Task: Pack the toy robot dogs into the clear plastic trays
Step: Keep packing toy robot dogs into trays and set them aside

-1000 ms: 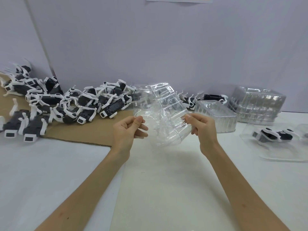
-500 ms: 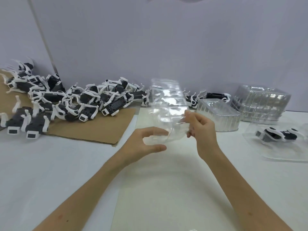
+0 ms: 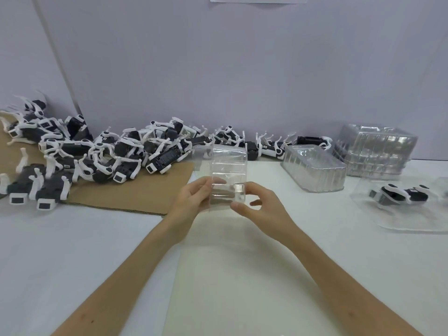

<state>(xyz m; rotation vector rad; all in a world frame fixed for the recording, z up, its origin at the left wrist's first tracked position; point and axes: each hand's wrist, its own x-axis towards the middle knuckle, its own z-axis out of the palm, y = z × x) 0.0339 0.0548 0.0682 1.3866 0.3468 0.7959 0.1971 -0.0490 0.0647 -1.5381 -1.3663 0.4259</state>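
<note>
White table [image 3: 72, 251], brown cardboard sheet [image 3: 135, 192] at left under big heap of black-and-white toy robot dogs [image 3: 116, 151] along wall. Stacks of clear trays [image 3: 373, 151] far right, smaller stack [image 3: 315, 170] beside. One dog packed in tray [image 3: 400, 197] at right edge. Centre: empty clear plastic tray [image 3: 229, 175] held upright above table, left hand [image 3: 194, 202] gripping its lower left edge, right hand [image 3: 259, 204] pinching lower right corner.
</note>
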